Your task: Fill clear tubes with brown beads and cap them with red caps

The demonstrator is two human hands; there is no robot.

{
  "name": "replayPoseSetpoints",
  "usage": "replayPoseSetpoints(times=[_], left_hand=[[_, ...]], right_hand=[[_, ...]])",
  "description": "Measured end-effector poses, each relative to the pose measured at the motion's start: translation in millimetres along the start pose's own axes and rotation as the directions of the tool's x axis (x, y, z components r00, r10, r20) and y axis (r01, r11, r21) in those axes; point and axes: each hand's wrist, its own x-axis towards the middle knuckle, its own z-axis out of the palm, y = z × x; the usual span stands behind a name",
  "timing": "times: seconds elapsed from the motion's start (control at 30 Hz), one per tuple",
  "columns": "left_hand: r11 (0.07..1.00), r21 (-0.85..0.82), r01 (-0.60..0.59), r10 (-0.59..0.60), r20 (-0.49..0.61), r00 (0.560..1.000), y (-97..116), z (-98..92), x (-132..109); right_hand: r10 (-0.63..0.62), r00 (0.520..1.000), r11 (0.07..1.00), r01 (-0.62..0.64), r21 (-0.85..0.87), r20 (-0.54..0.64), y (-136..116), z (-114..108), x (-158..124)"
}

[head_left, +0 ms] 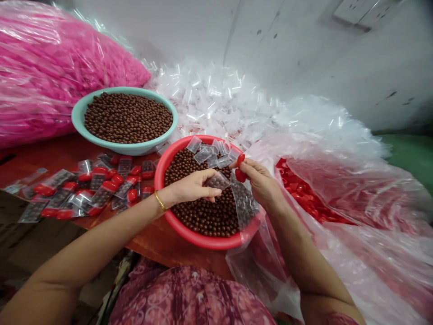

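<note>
The wide, round red plastic basin [203, 242] is showing a smooth, soft sheen; the round, pale teal plastic basin [123, 148] is looking equally smooth; the small, round brown beads [203, 221] are shining, glossy; the clear, flattish plastic containers [204, 155] are glinting; the oval red plastic caps [240, 175] are gleaming; the crinkled, translucent plastic film [365, 180] is catching light; the thin, gold-coloured metal bangle [159, 201] is glinting; the patterned purple-pink cloth garment [189, 298] is appearing matt.

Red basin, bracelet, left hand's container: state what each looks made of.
Red basin: probably plastic, judging by its smooth, softly shiny rim.
Bracelet: gold-coloured, likely polished metal, given its glint.
Container: likely clear, glossy plastic; brown shows through its wall.
</note>
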Motion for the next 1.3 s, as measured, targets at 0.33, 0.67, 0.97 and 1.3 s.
replayPoseSetpoints(times=[0.33, 0.67, 0.97, 1.3], left_hand=[[0.997, -0.041, -0.071, 0.069, -0.039, 0.997, 10, 4.2, -4], [0.994, -0.101, -0.032, 0.027, -0.048, 0.998, 8, -0.8, -3], [0.967, -0.218, -0.13, 0.118, -0.066, 0.991, 9, 0.2, -3], [0.974, 0.085, -0.21, 0.219, -0.119, 0.968, 11, 4.7, -5]], right_hand=[[0.088, 0.992, 0.975, -0.105, 0.195, 0.093, 6, 14, -5], [-0.603, 0.751, 0.508, 0.623, -0.595, 0.271, 18, -6, -9], [-0.619, 0.721, 0.463, 0.655, -0.598, 0.311, 21, -16, -7], [-0.31, 0.946, 0.944, 0.318, -0.084, 0.096, 14, 5, -18]])
